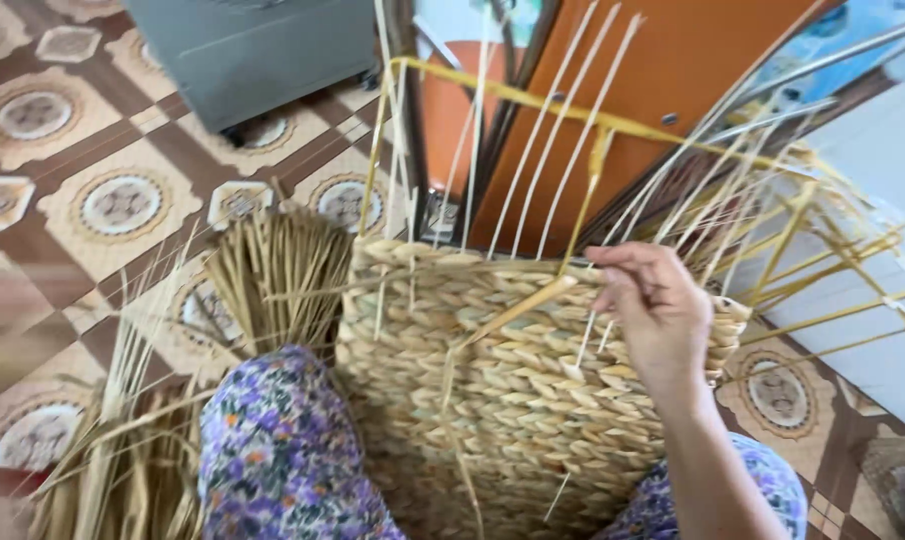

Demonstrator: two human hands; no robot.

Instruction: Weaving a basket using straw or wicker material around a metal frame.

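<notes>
Right hand point(653, 310): pinching a flat straw strand point(518, 312) at the basket's top edge; strand runs down-left from the fingers across the woven face. Left hand: out of view. Half-woven basket point(503, 380): just near of the hand, between the floral-clad knees point(273, 450), pale upright stakes point(553, 130) rising far; loose straw bundle point(273, 270) left.

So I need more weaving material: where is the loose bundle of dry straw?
The loose bundle of dry straw lies on the patterned tiled floor, lower left, beside the half-woven straw basket.

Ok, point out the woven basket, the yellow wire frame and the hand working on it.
woven basket point(518, 385): head view, middle of braided wall.
yellow wire frame point(533, 100): head view, top bar.
right hand point(658, 310): head view, back of the hand.
</notes>
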